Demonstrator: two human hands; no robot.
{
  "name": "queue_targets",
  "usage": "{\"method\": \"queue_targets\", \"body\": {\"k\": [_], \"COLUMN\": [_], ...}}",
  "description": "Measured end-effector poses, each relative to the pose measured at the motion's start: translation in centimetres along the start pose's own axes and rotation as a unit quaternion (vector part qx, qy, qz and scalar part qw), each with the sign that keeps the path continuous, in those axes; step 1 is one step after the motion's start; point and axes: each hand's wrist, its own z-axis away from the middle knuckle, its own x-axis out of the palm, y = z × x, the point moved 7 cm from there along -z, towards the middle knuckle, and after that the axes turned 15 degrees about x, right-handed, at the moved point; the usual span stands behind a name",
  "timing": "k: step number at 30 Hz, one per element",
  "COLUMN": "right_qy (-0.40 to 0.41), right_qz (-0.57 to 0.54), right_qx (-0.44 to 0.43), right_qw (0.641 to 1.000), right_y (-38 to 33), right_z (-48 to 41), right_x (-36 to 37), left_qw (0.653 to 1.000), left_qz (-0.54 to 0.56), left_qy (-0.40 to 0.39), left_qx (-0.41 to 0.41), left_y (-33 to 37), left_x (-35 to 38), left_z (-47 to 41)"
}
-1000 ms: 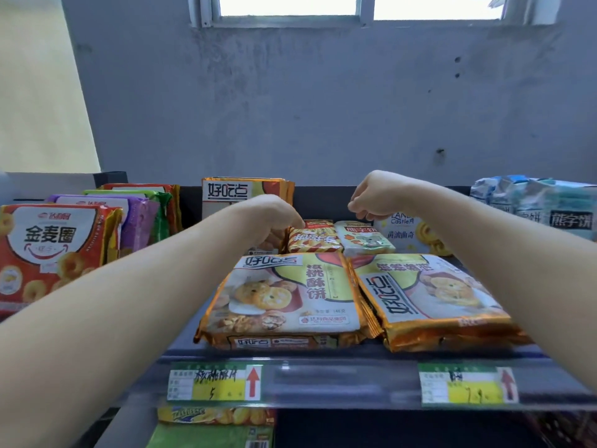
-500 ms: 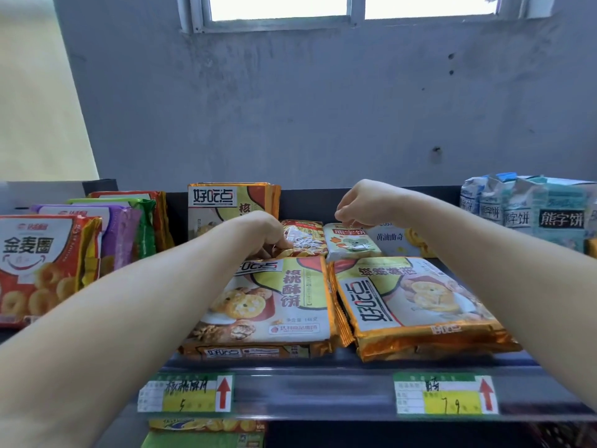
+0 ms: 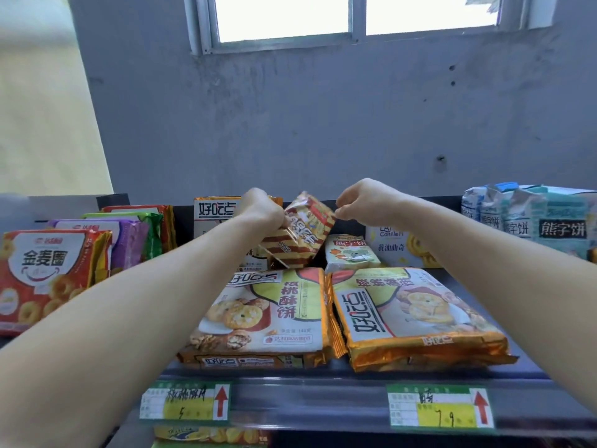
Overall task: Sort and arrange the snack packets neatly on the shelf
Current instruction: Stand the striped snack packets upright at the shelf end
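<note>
Shelf [image 3: 339,378]: striped packet [image 3: 305,236] tilted, long axis up-right.

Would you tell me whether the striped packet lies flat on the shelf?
No, the left hand holds the striped packet raised and tilted.

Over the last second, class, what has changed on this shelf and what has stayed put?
The left hand has gripped the striped packet, which lay flat at the back, and lifted it up, tilted. The right hand has come to its upper corner and seems to pinch it. The two gold biscuit packets in front and the small green packet behind them stayed put.
</note>
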Motion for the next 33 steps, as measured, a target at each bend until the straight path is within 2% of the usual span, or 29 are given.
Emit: {"method": "queue_targets", "body": {"k": [5, 9, 15, 19, 24, 28, 31, 33], "right_qy": [0.03, 0.036, -0.023, -0.078, -0.123, -0.148, -0.159, -0.161], "right_qz": [-0.037, -0.054, -0.066, -0.074, -0.135, -0.212, -0.279, -0.322], "right_qx": [-0.014, -0.036, -0.072, -0.106, -0.118, -0.093, -0.066, -0.05], "right_qw": [0.999, 0.997, 0.995, 0.989, 0.976, 0.962, 0.945, 0.931], "right_y": [-0.1, -0.3, -0.8, -1.6, -1.1, 0.9, 2.9, 4.2], "right_z": [0.0, 0.4, 1.5, 2.8, 3.6, 3.9, 4.0, 4.1], "right_x": [-2.0, -3.4, -3.6, -3.3, -3.6, -3.7, -3.6, -4.0], "left_qw": [0.992, 0.981, 0.94, 0.919, 0.913, 0.926, 0.938, 0.951], "left_qz": [-0.008, -0.049, -0.18, -0.213, -0.198, -0.086, -0.004, 0.043], "left_qy": [0.065, 0.067, 0.038, 0.031, 0.042, 0.074, 0.142, 0.18], "left_qx": [0.111, 0.174, 0.286, 0.331, 0.355, 0.36, 0.315, 0.246], "left_y": [3.7, 6.1, 10.2, 12.9, 15.0, 15.5, 15.0, 13.9], "left_x": [-2.9, -4.7, -5.3, -5.0, -4.7, -4.9, -6.0, -6.3], "left_z": [-0.3, 0.2, 2.6, 4.3, 5.5, 7.0, 7.6, 7.9]}}
